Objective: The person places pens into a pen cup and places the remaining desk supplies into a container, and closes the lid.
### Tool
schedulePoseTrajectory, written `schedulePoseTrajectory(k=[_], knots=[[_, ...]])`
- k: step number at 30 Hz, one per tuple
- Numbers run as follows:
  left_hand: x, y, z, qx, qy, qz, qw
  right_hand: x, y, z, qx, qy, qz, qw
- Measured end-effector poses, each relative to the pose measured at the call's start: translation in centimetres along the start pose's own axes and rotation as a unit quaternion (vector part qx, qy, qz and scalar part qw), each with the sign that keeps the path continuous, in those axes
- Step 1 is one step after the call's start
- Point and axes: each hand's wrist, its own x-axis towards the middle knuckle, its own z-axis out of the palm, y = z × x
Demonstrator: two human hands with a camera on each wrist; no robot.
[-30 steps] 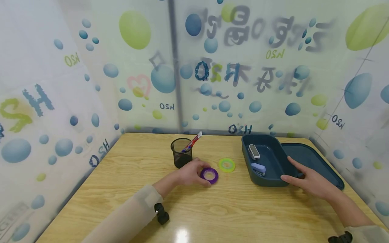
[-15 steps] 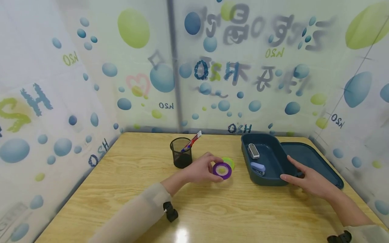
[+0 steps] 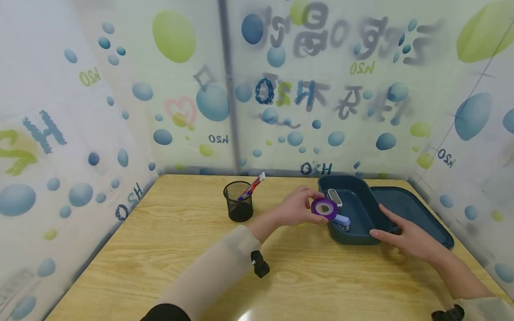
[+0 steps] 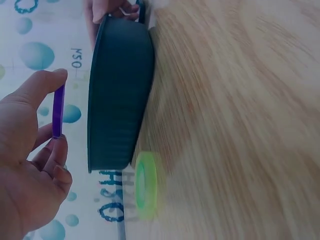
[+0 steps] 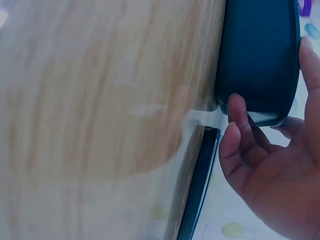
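My left hand [image 3: 297, 208] pinches a purple roll of tape [image 3: 324, 209] by its edges, thumb on one side and fingertips on the other. In the head view the roll overlaps the left rim of a dark teal box [image 3: 363, 207]; the left wrist view shows it beyond the rim's height. Inside the box lie a lavender stapler [image 3: 341, 221] and a small white-and-grey oblong object [image 3: 334, 198]. My right hand [image 3: 413, 238] holds the box's near right corner, thumb at the rim and fingers curled at its wall. A yellow-green tape roll [image 4: 146, 186] lies on the table, mostly hidden by my left hand in the head view.
A matching teal lid [image 3: 417, 216] lies flat to the right of the box. A black mesh pen cup [image 3: 240, 209] with red-and-white pens [image 3: 254, 186] stands left of my left hand. The wooden table [image 3: 313, 276] meets a patterned curtain [image 3: 341, 111] at the back.
My left hand has lifted the purple tape roll off the table and carried it right, past the yellow-green roll, to the box's left rim. The right hand stays on the box.
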Motion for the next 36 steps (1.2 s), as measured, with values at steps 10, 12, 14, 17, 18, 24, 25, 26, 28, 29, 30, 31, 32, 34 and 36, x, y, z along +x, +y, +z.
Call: schedulePoseTrajectory(k=[10,12,14,17,18,24,25,26,28,29,30,31,32,34,36], knots=[[3.4,1.7,2.0,0.072,0.021,0.005,0.9972,0.2,-0.1,-0.1,0.004,0.0,-0.003,1.0],[4.0,1.9,2.3,0.092,0.026,-0.006,0.9954,0.1,-0.1,-0.1,0.002,0.0,-0.007,1.0],[4.6,2.1,2.7,0.103,0.032,-0.018,0.994,0.1,-0.1,0.0,0.004,0.0,-0.005,1.0],[5.4,2.4,3.2,0.112,0.038,-0.032,0.9925,0.1,-0.1,0.0,0.005,0.0,-0.008,1.0],[5.7,2.5,3.4,0.114,0.04,-0.034,0.992,0.1,-0.1,0.0,0.006,0.0,-0.008,1.0],[7.1,3.3,4.2,0.14,0.034,-0.03,0.989,0.1,0.1,-0.1,-0.005,0.003,-0.002,1.0],[7.3,3.4,4.3,0.144,0.033,-0.03,0.9885,0.1,0.0,-0.1,-0.006,0.002,-0.001,1.0],[7.4,3.5,4.4,0.148,0.032,-0.031,0.9881,0.1,0.1,-0.1,-0.004,0.002,0.001,1.0],[7.7,3.7,4.6,0.15,0.03,-0.03,0.9878,0.2,0.1,-0.1,-0.003,0.001,0.001,1.0],[7.8,3.8,4.7,0.151,0.029,-0.03,0.9877,0.2,0.1,-0.1,-0.002,0.001,0.001,1.0],[7.8,3.9,4.9,0.152,0.028,-0.031,0.9876,0.2,0.1,-0.1,-0.001,0.0,0.002,1.0],[7.9,4.0,5.0,0.155,0.026,-0.033,0.9871,0.2,0.1,-0.1,-0.001,-0.001,0.002,1.0],[8.0,4.1,5.1,0.157,0.025,-0.034,0.9867,0.2,0.1,-0.1,-0.001,-0.001,0.002,1.0],[8.1,4.3,5.4,0.164,0.023,-0.038,0.9855,0.2,0.1,-0.1,0.001,-0.002,-0.001,1.0],[8.2,4.4,5.6,0.17,0.019,-0.043,0.9844,0.2,0.1,-0.2,0.004,-0.004,-0.001,1.0]])
